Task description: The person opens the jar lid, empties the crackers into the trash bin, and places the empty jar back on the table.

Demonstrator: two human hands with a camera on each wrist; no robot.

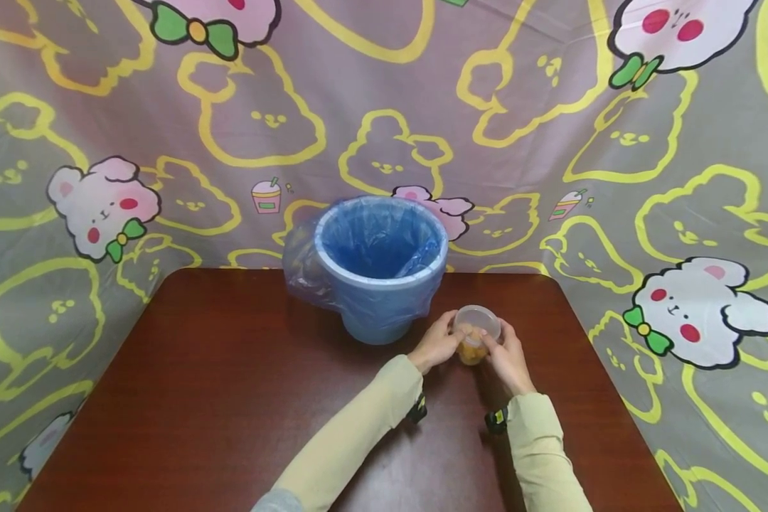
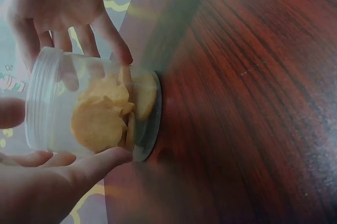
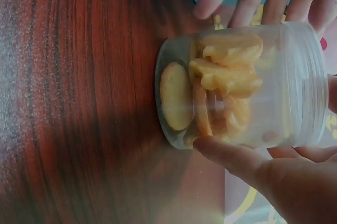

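Note:
A clear plastic jar (image 1: 478, 318) with a ridged translucent lid (image 2: 39, 100) stands upright at the right of the bin, its base at the tabletop. Several round, pale-yellow cookies (image 3: 176, 98) lie in its lower part. My left hand (image 1: 438, 346) holds the jar's left side, thumb across the front. From the opposite side my right hand (image 1: 510, 359) holds it too, with its thumb (image 3: 226, 155) along the wall. In each wrist view the other hand's fingers show behind the clear wall, and some fingertips are hidden by the jar and lid.
A blue bin (image 1: 377, 313) lined with a thin blue plastic bag (image 1: 307, 267) stands at the table's back, left of the jar. The bag hangs loose over its left rim. The dark red-brown table (image 1: 217, 398) meets a patterned cloth backdrop (image 1: 384, 85) behind and at both sides.

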